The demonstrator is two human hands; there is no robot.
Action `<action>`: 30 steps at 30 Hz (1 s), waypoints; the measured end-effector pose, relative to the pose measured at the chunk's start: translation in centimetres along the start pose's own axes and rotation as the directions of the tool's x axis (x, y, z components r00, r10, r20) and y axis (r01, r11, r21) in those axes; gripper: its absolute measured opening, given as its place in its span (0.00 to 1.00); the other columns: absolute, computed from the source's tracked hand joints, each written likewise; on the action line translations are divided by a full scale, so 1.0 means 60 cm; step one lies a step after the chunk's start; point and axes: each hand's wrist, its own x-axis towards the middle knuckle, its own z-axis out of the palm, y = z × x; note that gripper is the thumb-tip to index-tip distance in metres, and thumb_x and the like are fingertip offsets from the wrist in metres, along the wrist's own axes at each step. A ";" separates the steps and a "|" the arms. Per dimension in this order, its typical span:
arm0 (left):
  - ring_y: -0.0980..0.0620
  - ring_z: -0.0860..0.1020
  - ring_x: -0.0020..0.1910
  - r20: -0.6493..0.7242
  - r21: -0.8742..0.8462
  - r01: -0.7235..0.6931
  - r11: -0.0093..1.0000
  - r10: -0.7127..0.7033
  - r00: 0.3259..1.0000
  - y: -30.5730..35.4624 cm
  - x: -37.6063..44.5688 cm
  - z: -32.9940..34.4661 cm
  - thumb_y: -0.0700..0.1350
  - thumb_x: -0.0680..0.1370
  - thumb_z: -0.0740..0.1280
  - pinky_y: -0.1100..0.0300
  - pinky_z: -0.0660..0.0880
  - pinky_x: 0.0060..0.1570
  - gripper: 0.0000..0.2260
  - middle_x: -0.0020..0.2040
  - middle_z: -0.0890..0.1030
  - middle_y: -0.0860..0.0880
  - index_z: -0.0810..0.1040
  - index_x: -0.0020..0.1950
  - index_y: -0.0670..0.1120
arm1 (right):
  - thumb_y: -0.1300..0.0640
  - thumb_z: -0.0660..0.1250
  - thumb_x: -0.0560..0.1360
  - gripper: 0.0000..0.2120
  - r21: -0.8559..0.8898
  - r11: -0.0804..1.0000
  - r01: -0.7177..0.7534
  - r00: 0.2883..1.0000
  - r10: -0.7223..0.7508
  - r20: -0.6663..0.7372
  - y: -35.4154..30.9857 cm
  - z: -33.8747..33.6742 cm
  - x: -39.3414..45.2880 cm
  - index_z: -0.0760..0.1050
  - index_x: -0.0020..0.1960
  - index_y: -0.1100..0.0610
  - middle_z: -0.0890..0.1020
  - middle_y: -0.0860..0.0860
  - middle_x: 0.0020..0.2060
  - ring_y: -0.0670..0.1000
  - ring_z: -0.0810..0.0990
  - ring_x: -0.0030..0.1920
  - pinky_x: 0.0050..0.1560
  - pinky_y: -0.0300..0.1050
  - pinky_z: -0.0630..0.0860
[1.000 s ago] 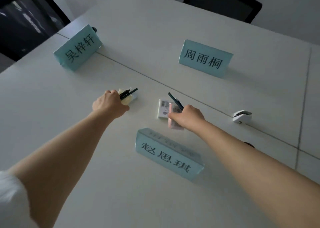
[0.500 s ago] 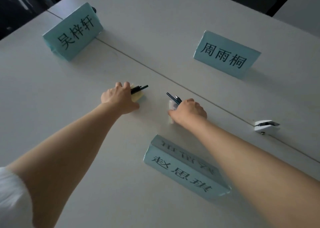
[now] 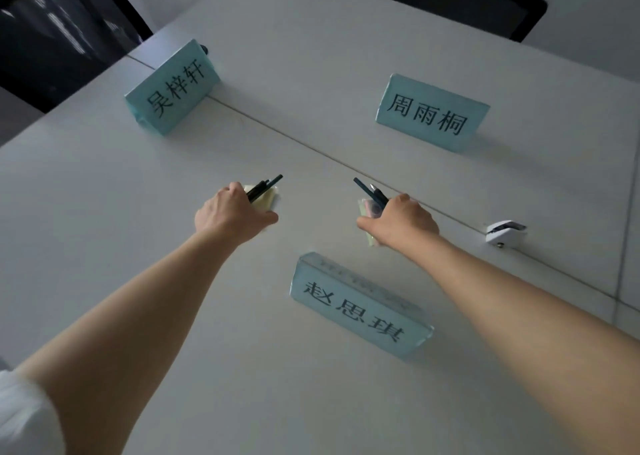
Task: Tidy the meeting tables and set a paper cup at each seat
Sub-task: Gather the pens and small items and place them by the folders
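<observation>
**Both hands loaded, lifting clear of the table**

Left hand [image 3: 231,217] curled round dark pens [image 3: 264,187] and a yellow note pad [image 3: 265,200]. Right hand [image 3: 401,224] clamped on more pens [image 3: 372,191] plus a pale sticky-note block [image 3: 370,212]. Half a second back, both fists pressed low on the white table [image 3: 173,299]; now spread wider apart and apparently raised. Clutter gathered, likely ready to carry off. Nearest blue name card [image 3: 356,307] untouched between the forearms. No paper cup in sight, so seat-setting not yet begun.
</observation>
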 end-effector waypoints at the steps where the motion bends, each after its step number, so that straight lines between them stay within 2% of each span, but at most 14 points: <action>1: 0.43 0.76 0.43 0.003 -0.035 0.023 0.999 -0.023 1.000 0.001 -0.017 -0.014 0.60 0.65 0.71 0.56 0.69 0.38 0.24 0.41 0.75 0.49 0.72 0.52 0.47 | 0.38 0.66 0.66 0.32 0.030 1.000 0.003 1.000 -0.003 -0.002 0.005 -0.014 -0.011 0.69 0.57 0.62 0.79 0.56 0.51 0.59 0.80 0.53 0.42 0.44 0.70; 5: 0.45 0.77 0.38 -0.003 -0.174 0.072 0.982 -0.073 0.997 0.000 -0.114 -0.060 0.62 0.64 0.69 0.58 0.67 0.33 0.22 0.38 0.77 0.48 0.73 0.46 0.47 | 0.37 0.66 0.64 0.32 0.152 0.988 0.023 0.999 -0.029 0.035 0.030 -0.064 -0.081 0.70 0.58 0.60 0.76 0.54 0.45 0.58 0.77 0.47 0.42 0.45 0.71; 8: 0.46 0.77 0.37 0.018 -0.278 0.085 0.957 -0.083 0.996 0.002 -0.205 -0.070 0.62 0.65 0.68 0.58 0.67 0.32 0.19 0.37 0.78 0.47 0.73 0.43 0.47 | 0.35 0.65 0.63 0.33 0.248 0.967 0.050 0.995 -0.070 0.069 0.061 -0.079 -0.146 0.72 0.57 0.59 0.79 0.55 0.48 0.57 0.76 0.46 0.43 0.45 0.71; 12: 0.45 0.77 0.36 0.074 -0.457 0.129 0.880 -0.107 0.991 0.007 -0.358 -0.070 0.62 0.64 0.65 0.58 0.68 0.33 0.21 0.36 0.78 0.47 0.75 0.43 0.45 | 0.36 0.65 0.66 0.30 0.360 0.930 0.071 0.989 -0.111 0.093 0.134 -0.099 -0.277 0.72 0.56 0.58 0.80 0.54 0.48 0.56 0.75 0.45 0.44 0.45 0.71; 16: 0.46 0.78 0.37 0.123 -0.531 0.142 0.836 -0.090 0.988 0.010 -0.508 -0.049 0.62 0.62 0.64 0.58 0.70 0.34 0.22 0.37 0.78 0.47 0.75 0.45 0.46 | 0.36 0.65 0.64 0.29 0.420 0.907 0.033 0.989 -0.089 0.116 0.214 -0.096 -0.419 0.72 0.55 0.56 0.81 0.52 0.45 0.56 0.79 0.47 0.45 0.46 0.75; 18: 0.47 0.78 0.37 0.141 -0.568 0.126 0.813 -0.055 0.988 0.003 -0.587 -0.032 0.60 0.64 0.66 0.59 0.70 0.34 0.20 0.38 0.79 0.47 0.75 0.46 0.46 | 0.37 0.66 0.65 0.27 0.444 0.896 0.000 0.992 -0.056 0.115 0.260 -0.085 -0.503 0.72 0.54 0.55 0.80 0.50 0.42 0.54 0.79 0.47 0.46 0.46 0.75; 23: 0.50 0.73 0.32 0.250 -0.637 0.106 0.764 0.075 0.965 -0.033 -0.758 0.021 0.55 0.72 0.69 0.59 0.68 0.31 0.14 0.35 0.76 0.48 0.76 0.45 0.45 | 0.37 0.66 0.67 0.27 0.468 0.871 -0.150 0.984 0.087 0.155 0.361 -0.006 -0.698 0.70 0.57 0.54 0.80 0.50 0.48 0.53 0.79 0.47 0.45 0.45 0.74; 26: 0.50 0.73 0.33 0.292 -0.607 0.057 0.793 0.156 0.944 -0.062 -0.850 0.049 0.55 0.71 0.69 0.59 0.68 0.32 0.14 0.35 0.76 0.49 0.76 0.46 0.44 | 0.39 0.67 0.68 0.26 0.508 0.826 -0.243 0.969 0.182 0.168 0.413 0.050 -0.810 0.71 0.59 0.55 0.79 0.51 0.49 0.54 0.78 0.48 0.45 0.45 0.73; 30: 0.50 0.73 0.31 0.351 -0.546 0.004 0.838 0.224 0.909 -0.089 -0.945 0.075 0.55 0.69 0.68 0.60 0.66 0.30 0.15 0.33 0.74 0.50 0.75 0.43 0.44 | 0.41 0.67 0.68 0.23 0.577 0.750 -0.325 0.945 0.270 0.182 0.473 0.096 -0.932 0.72 0.54 0.57 0.79 0.50 0.44 0.52 0.79 0.44 0.43 0.46 0.77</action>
